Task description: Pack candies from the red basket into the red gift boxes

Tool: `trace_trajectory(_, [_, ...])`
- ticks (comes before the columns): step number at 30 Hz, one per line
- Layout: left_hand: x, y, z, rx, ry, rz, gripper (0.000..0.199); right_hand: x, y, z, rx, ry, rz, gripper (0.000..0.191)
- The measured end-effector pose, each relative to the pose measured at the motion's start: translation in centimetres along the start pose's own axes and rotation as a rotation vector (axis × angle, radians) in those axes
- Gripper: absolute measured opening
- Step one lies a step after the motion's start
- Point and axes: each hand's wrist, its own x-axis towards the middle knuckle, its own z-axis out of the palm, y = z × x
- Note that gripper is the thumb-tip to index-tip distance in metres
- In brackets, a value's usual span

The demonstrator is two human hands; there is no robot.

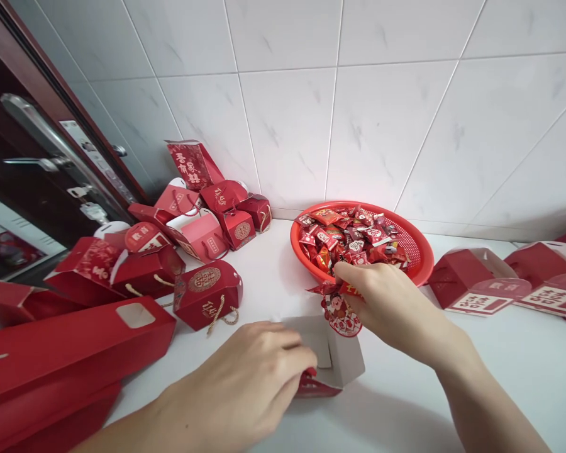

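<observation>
An open red cardboard gift box (353, 358) with a grey inside stands in front of me. My left hand (264, 365) reaches over its left side with fingers curled together; a bit of red shows at the fingertips, too hidden to name. My right hand (382, 302) is closed on a red cartoon-printed packet (342, 314), just above the box's far edge. Right behind that hand lies a red plastic basket (419, 251), holding many wrapped candies (356, 245) in red wrappers. The right fingertips are partly hidden behind the hand.
Several red gift boxes (207, 289) with rope handles crowd the left side of the white table (264, 283). A long red box (75, 346) lies at the front left. More red boxes (476, 277) stand on the right. Behind are a tiled wall (283, 126) and a dark door (38, 157).
</observation>
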Motion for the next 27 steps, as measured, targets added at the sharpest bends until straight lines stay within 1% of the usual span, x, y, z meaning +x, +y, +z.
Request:
trace_trajectory(2, [0.0,0.0,0.5,-0.036,0.046,-0.081,0.024,0.2,-0.3,0.0,-0.004,-0.015,0.001,0.037])
trace_trajectory(4, [0.0,-0.1,0.8,-0.06,0.095,-0.117,0.022,0.3,-0.6,0.2,-0.003,-0.023,0.008,0.037])
trace_trajectory(8, [-0.4,-0.3,1.4,-0.111,0.174,-0.059,0.019,0.4,-0.9,0.4,0.005,-0.021,0.006,0.038])
trace_trajectory(10, [-0.8,-0.5,2.3,-0.147,0.243,-0.014,0.018,0.4,-0.9,0.4,0.014,-0.029,0.008,0.038])
trace_trajectory(12, [-1.0,-0.7,3.5,-0.182,0.362,0.015,0.019,0.4,-0.9,0.3,0.019,-0.045,0.019,0.038])
trace_trajectory(14, [-0.9,-0.8,4.9,-0.192,0.565,0.005,0.02,0.4,-0.7,0.2,0.021,-0.064,0.039,0.038])
trace_trajectory(16, [-0.2,-0.9,6.0,-0.201,0.7,0.028,0.019,0.5,-0.5,0.0,0.019,-0.075,0.066,0.038])
trace_trajectory(17, [0.4,-1.0,6.3,-0.202,0.744,0.042,0.019,0.5,-0.3,-0.1,0.017,-0.072,0.08,0.037])
trace_trajectory(19, [1.8,-1.0,6.7,-0.195,0.779,0.078,0.018,0.4,0.2,-0.3,0.014,-0.043,0.103,0.035])
trace_trajectory(22, [4.5,-1.0,6.7,-0.157,0.763,0.125,0.016,0.0,0.8,-0.8,0.034,0.015,0.124,0.033])
trace_trajectory(24, [6.0,-1.1,6.8,-0.146,0.773,0.167,0.015,-0.3,0.9,-1.1,0.068,0.026,0.131,0.031])
trace_trajectory(27, [7.3,-1.2,7.1,-0.161,0.786,0.232,0.017,-0.7,0.9,-1.2,0.128,0.027,0.11,0.027])
